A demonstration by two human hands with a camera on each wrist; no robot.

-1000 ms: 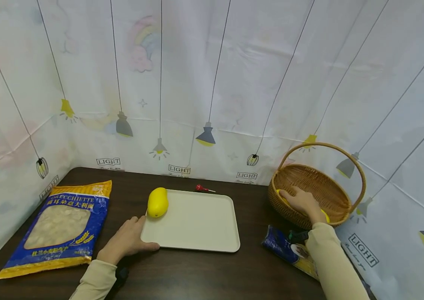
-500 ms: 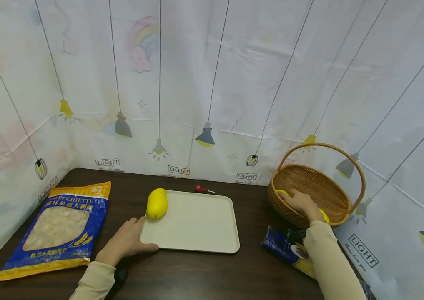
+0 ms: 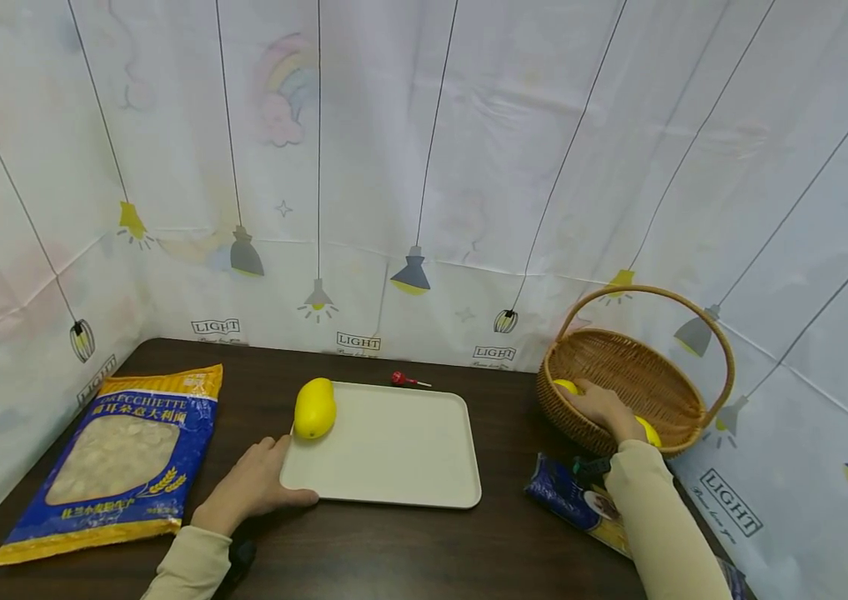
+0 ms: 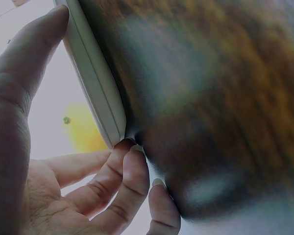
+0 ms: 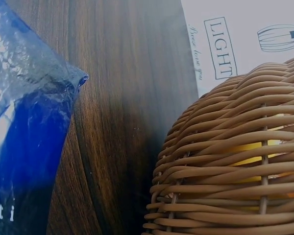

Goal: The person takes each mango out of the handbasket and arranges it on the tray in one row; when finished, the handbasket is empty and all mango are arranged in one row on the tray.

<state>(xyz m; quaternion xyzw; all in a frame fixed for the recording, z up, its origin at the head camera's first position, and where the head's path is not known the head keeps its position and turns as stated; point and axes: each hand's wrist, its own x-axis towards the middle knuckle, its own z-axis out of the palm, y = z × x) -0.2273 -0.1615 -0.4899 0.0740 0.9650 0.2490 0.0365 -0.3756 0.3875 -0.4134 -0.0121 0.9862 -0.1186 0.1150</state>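
My left hand [image 3: 254,483] spans the near-left corner of a cream tray [image 3: 401,454]. The thumb [image 4: 46,29] lies along the tray's front edge, and bent fingers touch its left side. A yellow, mango-like fruit [image 3: 315,408] lies on the tray's far-left corner. My right hand [image 3: 604,410] reaches down into a wicker basket [image 3: 637,367], over yellow items inside. One yellow item [image 3: 566,386] shows beside the fingers and another yellow item [image 3: 649,431] by the wrist. The right fingertips are hidden; the right wrist view shows mainly the basket's woven wall [image 5: 235,161].
On the left lies a large blue and yellow pasta bag [image 3: 119,462]. A smaller blue pasta packet [image 3: 574,500] sits in front of the basket, partly under the right forearm. Behind the tray is a red lollipop [image 3: 401,378]. A patterned curtain [image 3: 424,167] backs the dark table [image 3: 393,550].
Inside the basket the right hand has shifted slightly, and more yellow shows beside its fingers. The left hand stays at the tray's corner.
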